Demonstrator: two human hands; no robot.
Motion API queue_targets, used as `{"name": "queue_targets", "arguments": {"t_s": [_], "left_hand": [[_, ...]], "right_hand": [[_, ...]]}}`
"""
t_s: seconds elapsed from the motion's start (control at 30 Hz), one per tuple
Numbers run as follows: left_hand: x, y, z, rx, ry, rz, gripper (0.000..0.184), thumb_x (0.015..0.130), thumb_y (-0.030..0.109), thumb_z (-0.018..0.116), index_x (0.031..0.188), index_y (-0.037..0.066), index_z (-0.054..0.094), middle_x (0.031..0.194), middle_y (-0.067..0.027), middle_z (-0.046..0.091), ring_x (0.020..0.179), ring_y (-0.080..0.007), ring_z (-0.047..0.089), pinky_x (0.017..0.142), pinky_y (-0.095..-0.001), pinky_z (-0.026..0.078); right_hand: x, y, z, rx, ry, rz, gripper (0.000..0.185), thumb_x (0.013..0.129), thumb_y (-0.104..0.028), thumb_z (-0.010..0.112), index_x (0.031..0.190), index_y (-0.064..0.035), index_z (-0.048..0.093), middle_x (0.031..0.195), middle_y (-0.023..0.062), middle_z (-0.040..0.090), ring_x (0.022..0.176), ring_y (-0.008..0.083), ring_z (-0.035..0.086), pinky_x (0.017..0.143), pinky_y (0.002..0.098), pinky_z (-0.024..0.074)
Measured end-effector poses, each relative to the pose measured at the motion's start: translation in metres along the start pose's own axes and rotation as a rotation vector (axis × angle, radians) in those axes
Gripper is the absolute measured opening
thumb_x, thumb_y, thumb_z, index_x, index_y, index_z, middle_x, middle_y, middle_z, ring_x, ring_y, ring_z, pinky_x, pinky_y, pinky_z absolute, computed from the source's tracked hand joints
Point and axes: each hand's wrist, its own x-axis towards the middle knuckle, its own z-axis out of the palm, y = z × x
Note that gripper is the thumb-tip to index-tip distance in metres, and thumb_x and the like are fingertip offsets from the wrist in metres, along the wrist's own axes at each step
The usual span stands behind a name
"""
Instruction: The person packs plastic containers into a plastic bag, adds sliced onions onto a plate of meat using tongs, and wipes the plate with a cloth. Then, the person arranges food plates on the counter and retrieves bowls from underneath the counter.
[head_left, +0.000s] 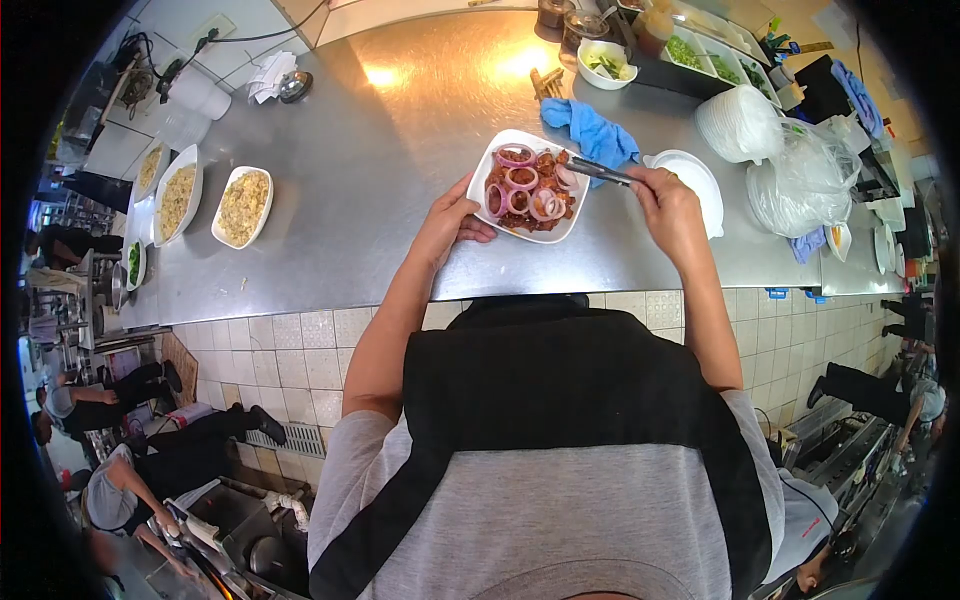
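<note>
A white square dish [545, 238] on the steel counter holds glazed reddish-brown pieces of food [540, 212], topped with several purple onion rings [520, 178]. My left hand [452, 222] grips the dish's left edge, thumb by the rim and fingers low against its side. In my right hand [668, 205] is a pair of metal tongs [608, 173]. Their tips reach over the dish's right side, at a piece of onion; whether they pinch it I cannot tell. A crumpled blue cloth [595, 130] lies just behind the dish.
White round plates or lids [690, 175] lie right of my right hand, near bagged stacked containers [738, 122]. Left stand dishes of fried rice [243, 207]. A bowl of cut greens [606, 66] and garnish trays [700, 52] are at the back. Co-workers [140, 480] stand behind.
</note>
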Motion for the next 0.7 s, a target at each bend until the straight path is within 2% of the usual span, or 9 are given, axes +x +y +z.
{"name": "queue_targets", "arguments": {"t_s": [0.03,0.13,0.17,0.47,0.57,0.67,0.7], "left_hand": [[0.000,0.000,0.000,0.006,0.001,-0.001,0.061,0.081,0.009,0.043,0.140,0.010,0.030,0.092,-0.0170,0.064,0.067,-0.0218,0.066,0.060,-0.0293,0.055],[0.000,0.000,0.000,-0.003,-0.006,0.002,0.061,0.081,0.008,0.043,0.140,0.011,0.030,0.092,-0.0168,0.064,0.067,-0.0217,0.066,0.060,-0.0292,0.055],[0.000,0.001,0.000,0.003,-0.004,0.002,0.061,0.081,0.009,0.042,0.140,0.010,0.030,0.093,-0.0164,0.064,0.067,-0.0213,0.066,0.060,-0.0285,0.056],[0.000,0.002,0.001,0.023,0.001,-0.009,0.060,0.081,0.008,0.041,0.141,0.010,0.030,0.093,-0.0153,0.064,0.067,-0.0205,0.066,0.060,-0.0274,0.055],[0.000,0.000,0.000,0.012,0.001,-0.003,0.061,0.081,0.008,0.041,0.141,0.010,0.029,0.093,-0.0154,0.064,0.067,-0.0206,0.066,0.060,-0.0276,0.055],[0.002,-0.002,-0.001,-0.006,-0.009,-0.001,0.061,0.081,0.008,0.042,0.141,0.010,0.029,0.092,-0.0159,0.064,0.066,-0.0208,0.066,0.060,-0.0281,0.055],[0.002,-0.002,-0.002,-0.015,-0.014,0.000,0.060,0.082,0.009,0.042,0.141,0.010,0.029,0.093,-0.0162,0.063,0.066,-0.0209,0.065,0.061,-0.0287,0.056]], "right_hand": [[-0.002,-0.006,0.000,-0.053,0.024,-0.068,0.015,0.081,-0.006,0.060,0.095,-0.0018,0.065,0.082,0.0141,0.063,0.073,0.0284,0.061,0.066,0.0339,0.0475],[-0.012,-0.014,0.008,-0.126,0.010,-0.089,0.015,0.081,-0.009,0.060,0.095,-0.0050,0.063,0.080,0.0132,0.062,0.069,0.0301,0.061,0.061,0.0388,0.0501],[-0.017,-0.014,0.011,-0.152,0.023,-0.125,0.016,0.080,-0.008,0.060,0.096,-0.0058,0.062,0.078,0.0123,0.060,0.067,0.0293,0.061,0.057,0.0381,0.0502],[-0.024,-0.003,0.023,-0.233,0.036,-0.079,0.016,0.081,-0.006,0.058,0.096,-0.0049,0.064,0.077,0.0122,0.062,0.063,0.0269,0.061,0.053,0.0357,0.0489],[-0.020,0.004,0.019,0.096,0.066,0.100,0.017,0.082,-0.006,0.060,0.097,-0.0037,0.066,0.071,0.0100,0.061,0.061,0.0209,0.058,0.056,0.0303,0.0458],[-0.009,-0.004,0.014,0.363,-0.180,0.506,0.017,0.084,-0.007,0.059,0.099,-0.0021,0.066,0.069,0.0099,0.061,0.060,0.0182,0.057,0.056,0.0281,0.0439],[-0.007,-0.001,0.018,0.371,-0.199,0.512,0.016,0.084,-0.009,0.059,0.097,-0.0031,0.067,0.072,0.0112,0.062,0.061,0.0206,0.058,0.057,0.0300,0.0450]]}}
